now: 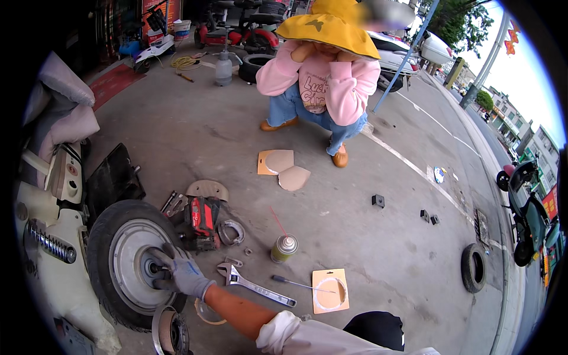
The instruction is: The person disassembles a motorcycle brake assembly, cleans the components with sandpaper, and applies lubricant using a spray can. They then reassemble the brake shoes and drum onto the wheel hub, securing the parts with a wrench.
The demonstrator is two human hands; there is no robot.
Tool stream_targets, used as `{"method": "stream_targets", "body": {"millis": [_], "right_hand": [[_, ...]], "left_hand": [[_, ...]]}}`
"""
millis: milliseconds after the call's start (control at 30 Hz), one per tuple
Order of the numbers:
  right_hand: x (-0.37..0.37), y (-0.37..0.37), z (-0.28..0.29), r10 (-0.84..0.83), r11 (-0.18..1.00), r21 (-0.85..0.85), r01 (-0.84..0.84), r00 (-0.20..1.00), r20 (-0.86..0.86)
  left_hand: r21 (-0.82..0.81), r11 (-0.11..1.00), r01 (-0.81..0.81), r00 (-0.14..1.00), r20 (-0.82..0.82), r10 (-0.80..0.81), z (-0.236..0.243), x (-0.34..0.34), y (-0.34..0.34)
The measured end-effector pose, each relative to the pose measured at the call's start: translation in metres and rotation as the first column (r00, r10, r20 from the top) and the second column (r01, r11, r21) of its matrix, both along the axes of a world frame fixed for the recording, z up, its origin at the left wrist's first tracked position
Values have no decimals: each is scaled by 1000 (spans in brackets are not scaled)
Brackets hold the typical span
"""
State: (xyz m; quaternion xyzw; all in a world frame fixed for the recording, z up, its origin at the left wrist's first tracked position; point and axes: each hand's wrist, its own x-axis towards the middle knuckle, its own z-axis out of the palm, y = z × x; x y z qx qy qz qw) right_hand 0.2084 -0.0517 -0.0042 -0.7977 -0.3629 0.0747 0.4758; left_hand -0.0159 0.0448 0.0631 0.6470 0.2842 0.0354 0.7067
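My right hand [188,275], in a grey glove, reaches left to a scooter wheel [128,266] with a black tire and silver hub. Its fingers are spread at the hub's centre, around the dark axle hole, touching the metal. My left hand is out of view. Just below the wheel lies a round brake part [171,331] with a metal band. A thin ring [208,312] lies partly behind my forearm. An adjustable wrench [257,287] is on the ground beside my forearm, and a spray can [284,247] with a red straw stands beyond it.
A red-black power tool [202,222] and a curved metal ring [231,232] lie beyond the wheel. A screwdriver [303,283] crosses a cardboard card [330,299]. The scooter body [56,260] stands at left. A person in a yellow hat [325,83] squats ahead. A loose tire [473,268] lies right.
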Motion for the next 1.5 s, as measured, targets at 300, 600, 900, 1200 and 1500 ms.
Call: {"method": "stream_targets", "body": {"millis": [300,600,900,1200,1500], "right_hand": [[-1,-5,-11,-21,999,50,20,1000,20],[-21,14,-52,94,826,272,494,355,-930],[1,3,-67,-162,706,351,616,622,-766],[151,-151,-158,-768,626,-516,584,350,-536],[114,-120,-102,-865,496,-225,838,501,-41]], "left_hand": [[-42,999,21,1000,-7,-21,-10,9,-18],[-204,979,25,998,59,-13,-25,-57,-6],[-164,982,95,995,33,-91,-14,-59,-13],[-168,983,69,997,-12,-72,-7,-31,-35],[-184,983,27,1000,-10,-30,0,-41,-30]]}}
